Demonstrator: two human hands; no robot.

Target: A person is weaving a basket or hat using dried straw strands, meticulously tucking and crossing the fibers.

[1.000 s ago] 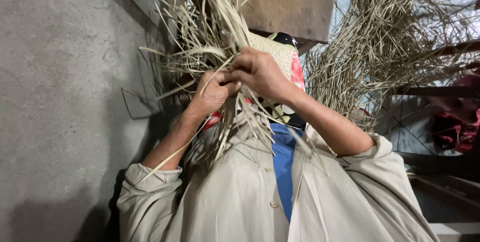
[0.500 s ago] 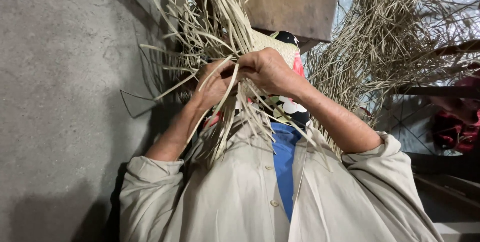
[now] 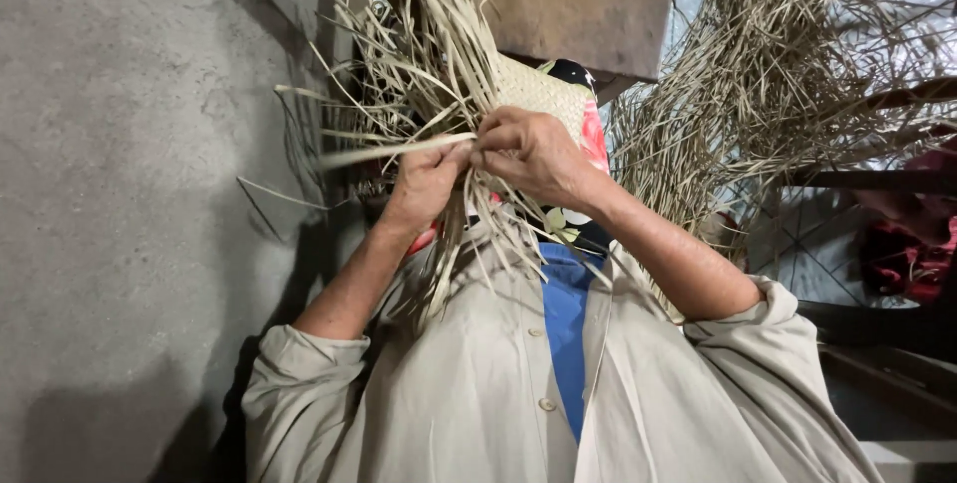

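Woven straw piece (image 3: 538, 94) pinched by both hands, left hand (image 3: 424, 184) now drawing one strand (image 3: 394, 152) sideways, right hand (image 3: 533, 154) unmoved, bare concrete floor (image 3: 130, 194) open leftward, loose straw pile (image 3: 768, 84) crowding right.

straw strips (image 3: 439, 54): pale tan, dry-looking, fanning out above your hands
woven piece (image 3: 538, 94): same pale straw colour, tight checker weave, right behind your right hand (image 3: 533, 154)
cloth (image 3: 588, 124): black with pink-red flowers and a bit of white, just past your right hand
shirt (image 3: 478, 393): light beige, below your wrists, small pale buttons
undershirt (image 3: 563, 314): plain bright blue
floor (image 3: 130, 194): mottled grey, off your left hand (image 3: 424, 184)
straw heap (image 3: 758, 74): duller greyish tan, to your right
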